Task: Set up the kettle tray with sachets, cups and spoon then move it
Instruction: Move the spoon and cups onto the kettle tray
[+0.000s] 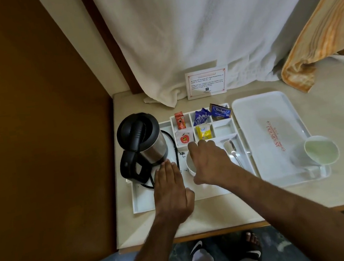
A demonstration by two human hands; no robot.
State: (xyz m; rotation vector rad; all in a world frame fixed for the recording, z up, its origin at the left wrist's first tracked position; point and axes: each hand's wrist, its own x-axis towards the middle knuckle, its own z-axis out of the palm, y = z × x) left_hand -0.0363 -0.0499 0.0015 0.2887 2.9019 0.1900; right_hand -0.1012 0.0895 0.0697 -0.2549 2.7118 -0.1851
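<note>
Steel kettle (143, 140): stands at the left end of the white kettle tray (141, 200), black cord beside it.
Left hand (171, 189): flat on the tray floor, fingers stretched out, gripping nothing.
Sachets: red (180, 120), apple-marked (184, 137), yellow (203, 131), blue (200, 116), Tetley (220, 111) — each in a back compartment.
Right hand (211, 161): curled down over a white cup (190, 165) — grip unclear.
Spoon (232, 148): in the tray's slot.
Second tray (262, 120): just right, with a cup (318, 150).
</note>
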